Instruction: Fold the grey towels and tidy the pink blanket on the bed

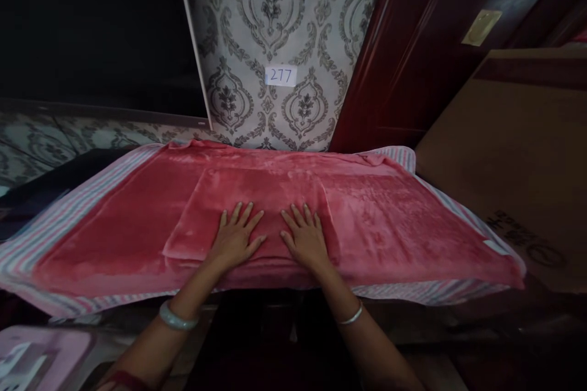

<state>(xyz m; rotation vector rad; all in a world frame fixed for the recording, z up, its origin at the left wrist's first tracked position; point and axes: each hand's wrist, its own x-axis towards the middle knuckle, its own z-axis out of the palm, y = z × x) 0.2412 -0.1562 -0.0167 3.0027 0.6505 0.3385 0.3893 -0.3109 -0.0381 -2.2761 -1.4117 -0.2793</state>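
Note:
A folded red plush cloth [261, 186] lies in the middle of a larger spread of the same red plush [380, 220]. My left hand [235, 237] rests flat on the left part of the folded cloth, fingers spread. On its right part my right hand [306, 236] lies flat too, fingers stretched away from me. Neither hand grips anything. Striped pink, white and grey edging [77, 208] borders the red spread, which hangs a little over the front edge. The surface beneath is hidden.
A large dark screen [92, 30] is on the wall at the left. Behind the cloth, a paper label marked 277 [280, 76] sticks to patterned wallpaper. A cardboard box [518, 153] stands close at the right, before a dark red door [413, 43]. A pink-lidded container [46, 348] is at lower left.

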